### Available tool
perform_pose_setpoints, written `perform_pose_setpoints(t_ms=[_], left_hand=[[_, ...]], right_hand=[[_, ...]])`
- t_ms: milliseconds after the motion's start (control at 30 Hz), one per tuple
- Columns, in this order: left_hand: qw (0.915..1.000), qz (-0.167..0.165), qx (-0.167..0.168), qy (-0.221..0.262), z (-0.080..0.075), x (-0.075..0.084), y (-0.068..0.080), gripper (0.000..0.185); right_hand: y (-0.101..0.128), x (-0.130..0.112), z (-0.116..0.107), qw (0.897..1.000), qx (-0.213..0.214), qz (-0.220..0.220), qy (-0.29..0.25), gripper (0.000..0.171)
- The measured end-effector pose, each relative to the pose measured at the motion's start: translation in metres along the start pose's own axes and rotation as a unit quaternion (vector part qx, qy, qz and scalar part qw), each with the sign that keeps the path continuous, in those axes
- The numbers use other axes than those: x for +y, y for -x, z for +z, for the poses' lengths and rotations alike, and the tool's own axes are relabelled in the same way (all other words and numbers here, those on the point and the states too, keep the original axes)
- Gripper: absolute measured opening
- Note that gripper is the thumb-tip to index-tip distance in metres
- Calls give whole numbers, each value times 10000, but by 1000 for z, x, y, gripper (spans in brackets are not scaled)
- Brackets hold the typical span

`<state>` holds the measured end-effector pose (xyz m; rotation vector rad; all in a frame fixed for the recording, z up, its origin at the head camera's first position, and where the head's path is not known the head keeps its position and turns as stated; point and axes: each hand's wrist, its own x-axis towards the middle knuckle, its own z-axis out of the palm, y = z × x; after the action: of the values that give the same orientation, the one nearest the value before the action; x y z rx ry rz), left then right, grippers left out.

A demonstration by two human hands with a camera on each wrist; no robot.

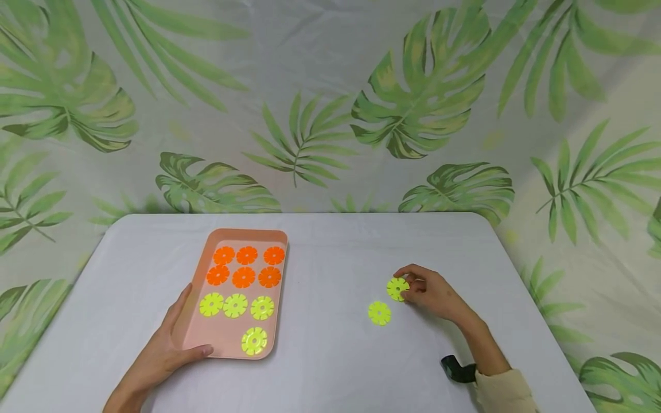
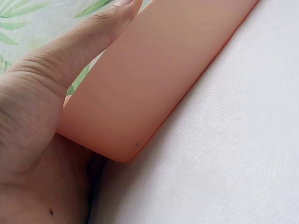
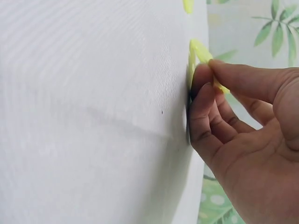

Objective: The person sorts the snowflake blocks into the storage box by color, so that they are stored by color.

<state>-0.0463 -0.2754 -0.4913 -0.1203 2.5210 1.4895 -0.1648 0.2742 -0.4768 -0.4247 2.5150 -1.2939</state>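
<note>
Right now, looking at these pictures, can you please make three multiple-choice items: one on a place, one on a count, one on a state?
1. Where is the tray?
A. left part of the table
B. right edge
C. on the floor

2. How many orange discs lie in the tray?
A. three
B. six
C. nine

3. What does the right hand do?
A. lies flat
B. pinches a yellow disc
C. holds the tray

Answers:
1 A, it lies left of centre, the left hand gripping its near corner.
2 B, two rows of three.
3 B, thumb and fingers close on the disc's edge.
</note>
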Motion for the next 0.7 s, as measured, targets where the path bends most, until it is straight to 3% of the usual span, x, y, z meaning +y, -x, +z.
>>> perform_pose_setpoints(t_ms=[700], left_hand=[[9999, -15, -14, -99, -1, 2, 1, 132]], right_hand=[[-24, -27, 22, 9990, -107, -177, -397, 35]])
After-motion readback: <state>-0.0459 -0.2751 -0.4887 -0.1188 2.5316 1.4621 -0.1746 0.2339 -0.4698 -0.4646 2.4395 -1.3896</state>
